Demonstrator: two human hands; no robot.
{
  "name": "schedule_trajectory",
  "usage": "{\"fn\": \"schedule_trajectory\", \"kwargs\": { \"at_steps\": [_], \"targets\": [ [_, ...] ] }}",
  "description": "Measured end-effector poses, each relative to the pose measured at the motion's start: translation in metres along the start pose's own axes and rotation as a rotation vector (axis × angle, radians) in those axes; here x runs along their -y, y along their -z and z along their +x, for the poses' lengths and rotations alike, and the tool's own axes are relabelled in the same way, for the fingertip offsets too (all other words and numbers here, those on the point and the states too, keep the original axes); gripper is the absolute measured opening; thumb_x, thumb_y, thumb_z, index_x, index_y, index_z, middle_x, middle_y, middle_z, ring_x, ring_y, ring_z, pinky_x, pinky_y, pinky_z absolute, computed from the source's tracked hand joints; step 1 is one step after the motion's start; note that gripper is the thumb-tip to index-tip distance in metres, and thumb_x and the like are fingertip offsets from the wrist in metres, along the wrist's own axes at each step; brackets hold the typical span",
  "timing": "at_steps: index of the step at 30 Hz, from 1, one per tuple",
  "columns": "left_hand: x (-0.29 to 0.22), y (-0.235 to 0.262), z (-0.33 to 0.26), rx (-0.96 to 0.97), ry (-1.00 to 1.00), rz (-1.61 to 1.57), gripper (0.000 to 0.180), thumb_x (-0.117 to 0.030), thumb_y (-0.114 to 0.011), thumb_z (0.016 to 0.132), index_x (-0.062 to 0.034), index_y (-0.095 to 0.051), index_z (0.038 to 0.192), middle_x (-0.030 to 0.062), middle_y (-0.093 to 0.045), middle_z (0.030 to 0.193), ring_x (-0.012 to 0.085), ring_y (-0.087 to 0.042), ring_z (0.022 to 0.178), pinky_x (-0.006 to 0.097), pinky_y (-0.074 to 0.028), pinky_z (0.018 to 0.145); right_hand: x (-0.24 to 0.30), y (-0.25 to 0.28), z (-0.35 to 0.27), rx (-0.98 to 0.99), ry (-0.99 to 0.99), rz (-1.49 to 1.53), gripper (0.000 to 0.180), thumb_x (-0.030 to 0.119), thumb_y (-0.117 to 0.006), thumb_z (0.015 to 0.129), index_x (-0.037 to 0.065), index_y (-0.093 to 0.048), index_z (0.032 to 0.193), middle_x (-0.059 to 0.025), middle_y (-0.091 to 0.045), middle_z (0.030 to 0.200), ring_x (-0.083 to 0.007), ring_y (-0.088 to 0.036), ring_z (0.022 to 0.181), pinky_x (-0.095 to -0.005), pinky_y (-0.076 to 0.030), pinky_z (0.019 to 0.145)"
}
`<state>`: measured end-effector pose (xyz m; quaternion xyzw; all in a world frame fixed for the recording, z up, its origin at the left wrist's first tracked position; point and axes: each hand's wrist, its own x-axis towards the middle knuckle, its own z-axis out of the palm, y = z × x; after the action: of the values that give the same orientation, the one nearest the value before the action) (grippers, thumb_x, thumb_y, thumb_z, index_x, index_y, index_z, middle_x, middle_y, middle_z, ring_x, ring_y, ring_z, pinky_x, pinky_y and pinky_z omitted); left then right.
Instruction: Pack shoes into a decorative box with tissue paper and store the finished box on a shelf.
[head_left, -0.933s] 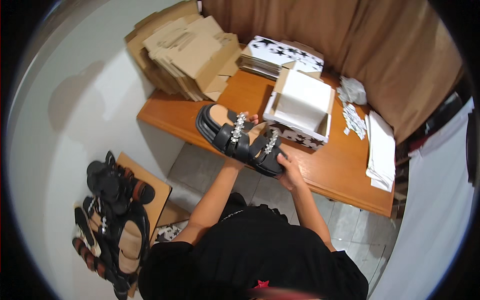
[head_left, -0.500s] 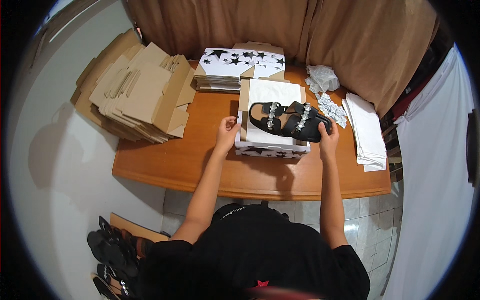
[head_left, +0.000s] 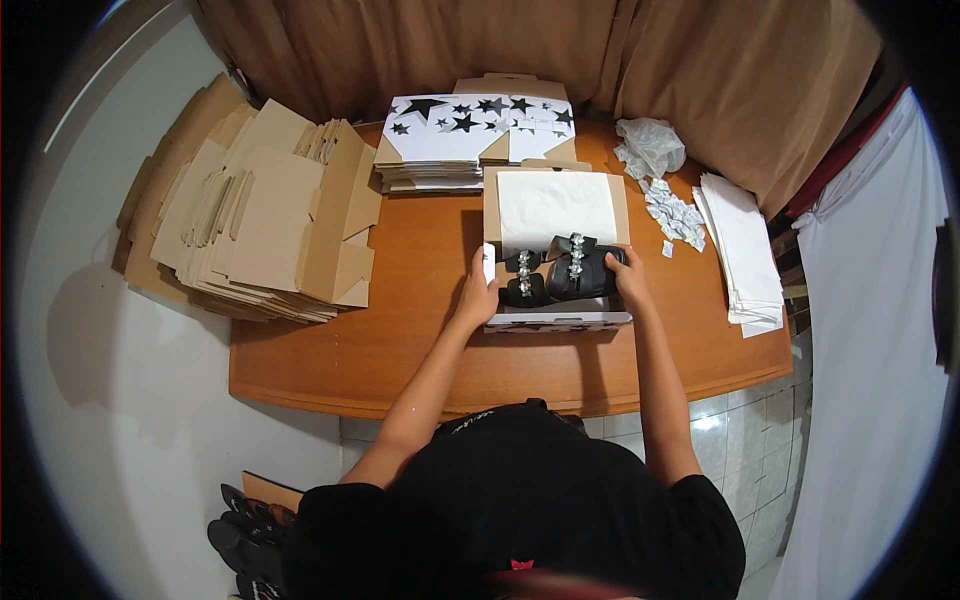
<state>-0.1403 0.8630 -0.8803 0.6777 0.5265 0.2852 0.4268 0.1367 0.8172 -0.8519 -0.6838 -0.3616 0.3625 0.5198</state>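
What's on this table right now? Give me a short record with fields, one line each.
Setting: wooden table in front of a brown curtain
Left hand: on the left edge of the open shoebox
Right hand: at the right end of the black sandals
Sandals: a pair with sparkly straps, side by side in the white-lined box
Left of box: heap of flattened brown cartons
Behind box: stack of flat star-printed boxes
Right of box: stack of white paper sheets, crumpled wrapping
Floor, lower left: more dark shoes
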Motion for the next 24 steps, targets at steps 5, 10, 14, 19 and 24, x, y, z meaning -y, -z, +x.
{"fn": "schedule_trajectory", "kwargs": {
  "at_steps": [5, 10, 14, 19, 24],
  "targets": [
    [-0.004, 0.006, -0.004, 0.021, 0.042, 0.004, 0.069, -0.004, -0.05, 0.085, -0.0109, -0.012, 0.142, 0.0294, -0.045, 0.125, 0.0439, -0.048, 0.111, 0.045, -0.039, 0.092, -0.013, -0.003, 0.005, 0.095, -0.2, -0.081, 0.024, 0.011, -0.056, 0.087, 0.002, -0.054, 0.109, -0.0098, -0.062, 0.094, -0.0163, -0.056, 0.083, -0.0289, -0.044, 0.076],
    [-0.011, 0.007, -0.006, 0.007, 0.085, -0.024, 0.066, -0.002, -0.049, 0.084, -0.0098, -0.017, 0.141, 0.0258, -0.043, 0.129, 0.0405, -0.046, 0.116, 0.042, -0.037, 0.096, -0.026, -0.009, 0.011, 0.07, -0.239, -0.269, 0.035, 0.013, -0.056, 0.086, -0.002, -0.047, 0.116, -0.0173, -0.06, 0.102, -0.0253, -0.058, 0.093, -0.0325, -0.043, 0.083],
    [-0.012, 0.008, -0.008, 0.001, 0.061, -0.028, 0.065, -0.002, -0.049, 0.084, -0.0097, -0.017, 0.141, 0.026, -0.043, 0.13, 0.0402, -0.046, 0.117, 0.042, -0.037, 0.096, -0.033, -0.01, 0.009, 0.105, -0.177, -0.581, 0.049, 0.019, -0.059, 0.082, -0.008, -0.041, 0.119, -0.0288, -0.054, 0.112, -0.038, -0.053, 0.107, -0.0387, -0.04, 0.092],
    [-0.001, 0.001, -0.003, -0.049, 0.004, 0.08, 0.068, -0.005, -0.05, 0.084, -0.0118, -0.014, 0.142, 0.0291, -0.049, 0.12, 0.0435, -0.052, 0.105, 0.046, -0.042, 0.088, -0.031, -0.009, 0.008, 0.138, -0.015, -0.67, 0.057, 0.02, -0.059, 0.081, -0.01, -0.037, 0.124, -0.0341, -0.048, 0.117, -0.0438, -0.049, 0.109, -0.0427, -0.039, 0.095],
    [-0.028, -0.004, -0.005, -0.08, 0.073, 0.351, 0.058, -0.008, -0.051, 0.085, -0.0087, -0.027, 0.137, 0.0212, -0.028, 0.14, 0.0403, -0.035, 0.124, 0.051, -0.033, 0.099, -0.016, 0.003, -0.003, 0.1, 0.366, -0.191, 0.023, 0.007, -0.056, 0.082, 0.003, -0.061, 0.104, -0.0149, -0.059, 0.104, -0.0264, -0.058, 0.097, -0.0342, -0.047, 0.081]
  ]
}}
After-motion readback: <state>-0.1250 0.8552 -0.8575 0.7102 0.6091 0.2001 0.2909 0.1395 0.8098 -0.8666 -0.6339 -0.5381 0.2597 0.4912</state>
